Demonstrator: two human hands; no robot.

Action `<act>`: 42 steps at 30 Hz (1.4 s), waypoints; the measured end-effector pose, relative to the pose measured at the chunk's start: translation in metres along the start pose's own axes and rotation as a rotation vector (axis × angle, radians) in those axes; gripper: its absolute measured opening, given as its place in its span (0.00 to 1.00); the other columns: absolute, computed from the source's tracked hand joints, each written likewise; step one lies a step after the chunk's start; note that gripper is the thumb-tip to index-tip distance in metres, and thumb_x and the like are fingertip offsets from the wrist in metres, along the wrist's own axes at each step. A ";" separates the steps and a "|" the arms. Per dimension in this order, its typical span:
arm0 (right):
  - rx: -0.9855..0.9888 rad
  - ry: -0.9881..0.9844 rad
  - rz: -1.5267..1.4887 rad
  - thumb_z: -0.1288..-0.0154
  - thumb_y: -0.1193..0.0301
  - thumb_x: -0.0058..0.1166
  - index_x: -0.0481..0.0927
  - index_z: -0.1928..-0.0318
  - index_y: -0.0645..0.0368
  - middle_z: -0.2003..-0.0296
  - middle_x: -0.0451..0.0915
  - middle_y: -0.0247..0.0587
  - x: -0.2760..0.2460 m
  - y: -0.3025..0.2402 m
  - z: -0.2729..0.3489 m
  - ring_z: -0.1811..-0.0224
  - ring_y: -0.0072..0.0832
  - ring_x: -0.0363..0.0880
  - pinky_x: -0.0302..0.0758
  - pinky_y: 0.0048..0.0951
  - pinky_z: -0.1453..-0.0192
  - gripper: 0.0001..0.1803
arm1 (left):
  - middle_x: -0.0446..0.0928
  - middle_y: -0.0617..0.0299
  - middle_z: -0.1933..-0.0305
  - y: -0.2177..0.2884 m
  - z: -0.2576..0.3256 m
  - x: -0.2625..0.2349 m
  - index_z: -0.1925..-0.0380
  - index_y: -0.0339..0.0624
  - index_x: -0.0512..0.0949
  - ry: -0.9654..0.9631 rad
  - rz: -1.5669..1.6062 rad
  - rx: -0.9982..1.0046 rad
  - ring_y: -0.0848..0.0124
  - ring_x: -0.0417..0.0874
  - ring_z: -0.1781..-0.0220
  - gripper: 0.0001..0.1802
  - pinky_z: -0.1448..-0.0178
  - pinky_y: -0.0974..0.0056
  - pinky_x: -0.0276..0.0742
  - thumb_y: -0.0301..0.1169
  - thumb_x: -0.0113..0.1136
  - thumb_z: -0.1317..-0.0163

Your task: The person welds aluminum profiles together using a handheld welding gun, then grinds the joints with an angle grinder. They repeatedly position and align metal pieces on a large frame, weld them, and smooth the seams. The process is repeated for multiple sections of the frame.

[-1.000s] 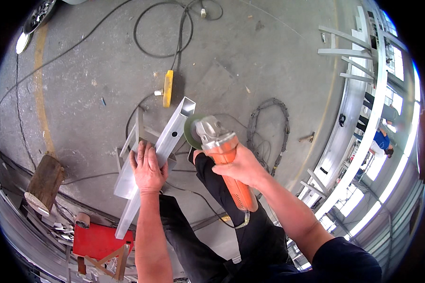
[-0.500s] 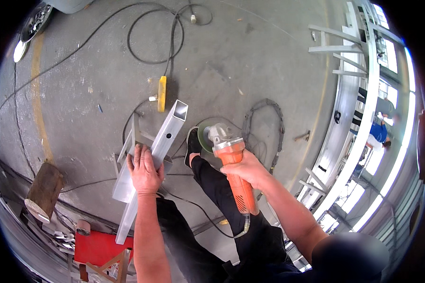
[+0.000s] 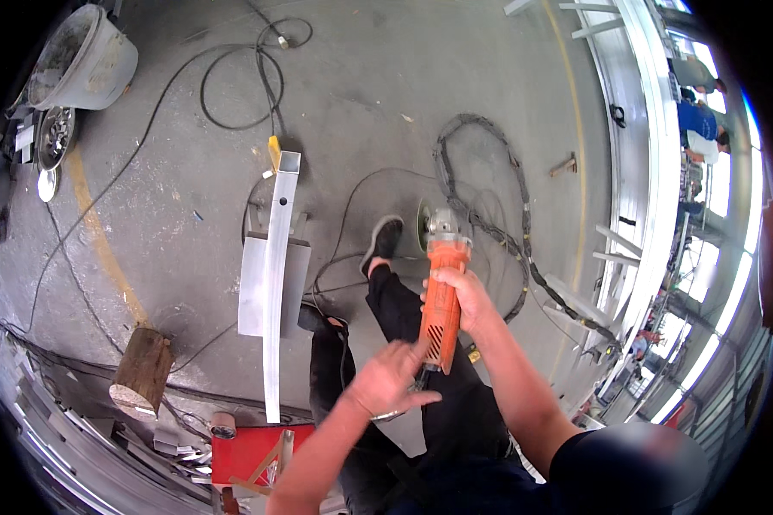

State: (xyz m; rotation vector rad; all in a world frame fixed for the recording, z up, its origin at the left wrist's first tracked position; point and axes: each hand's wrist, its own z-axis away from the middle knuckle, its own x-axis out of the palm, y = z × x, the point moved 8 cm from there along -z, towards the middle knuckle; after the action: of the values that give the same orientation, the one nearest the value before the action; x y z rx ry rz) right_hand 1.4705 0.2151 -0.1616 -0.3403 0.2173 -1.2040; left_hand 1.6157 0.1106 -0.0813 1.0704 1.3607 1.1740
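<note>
My right hand [image 3: 465, 296] is wrapped round the orange body of an angle grinder [image 3: 443, 292]. The grinder's metal head points away from me, and its greenish disc [image 3: 423, 225] shows at the left side, near my dark shoe [image 3: 386, 237]. Close to the grinder's rear end, my left hand [image 3: 391, 376] has its fingers stretched out and its thumb apart. Its fingertips reach the vented tail; whether they press on it is hard to see. To the left, a silvery square metal tube [image 3: 275, 300] with a round hole lies lengthwise across a flat-topped metal support [image 3: 252, 287], touched by neither hand.
Black cables [image 3: 349, 206] loop over the grey floor [image 3: 361, 112], with a yellow socket block [image 3: 274, 153] beyond the tube. A wooden log [image 3: 143, 369], a red box [image 3: 232, 451] and metal profiles [image 3: 77, 455] lie at lower left. A bucket [image 3: 103, 69] stands far left; people [image 3: 700, 120] are far right.
My left hand has come off the square tube and moved right to the grinder's rear. The right hand keeps its grip on the grinder. The whole view has shifted.
</note>
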 end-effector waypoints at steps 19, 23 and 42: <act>0.240 -0.376 -0.354 0.44 0.67 0.62 0.73 0.49 0.62 0.61 0.79 0.44 -0.064 0.120 -0.147 0.60 0.36 0.82 0.83 0.44 0.55 0.23 | 0.79 0.53 0.57 -0.177 0.026 0.176 0.45 0.27 0.67 0.123 1.211 -1.101 0.64 0.83 0.57 0.31 0.56 0.60 0.82 0.31 0.69 0.44; -0.053 -0.184 0.140 0.50 0.69 0.67 0.73 0.53 0.62 0.63 0.78 0.41 -0.045 0.088 -0.190 0.62 0.30 0.80 0.79 0.38 0.58 0.24 | 0.80 0.48 0.64 -0.239 -0.016 0.148 0.53 0.29 0.68 0.377 0.045 -0.919 0.54 0.85 0.64 0.31 0.61 0.56 0.81 0.37 0.72 0.47; -0.577 -0.050 0.962 0.54 0.55 0.70 0.72 0.45 0.60 0.50 0.76 0.58 0.048 0.083 -0.461 0.42 0.52 0.73 0.72 0.44 0.38 0.38 | 0.57 0.35 0.37 -0.269 0.163 -0.057 0.30 0.29 0.47 0.648 -0.968 -0.950 0.43 0.63 0.37 0.42 0.35 0.41 0.62 0.43 0.57 0.30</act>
State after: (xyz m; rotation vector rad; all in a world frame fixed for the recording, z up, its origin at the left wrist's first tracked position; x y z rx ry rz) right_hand 1.4019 0.1312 -0.6200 -0.6667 0.6076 -0.1606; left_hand 1.7807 0.0344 -0.3443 -0.6549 1.2584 1.1744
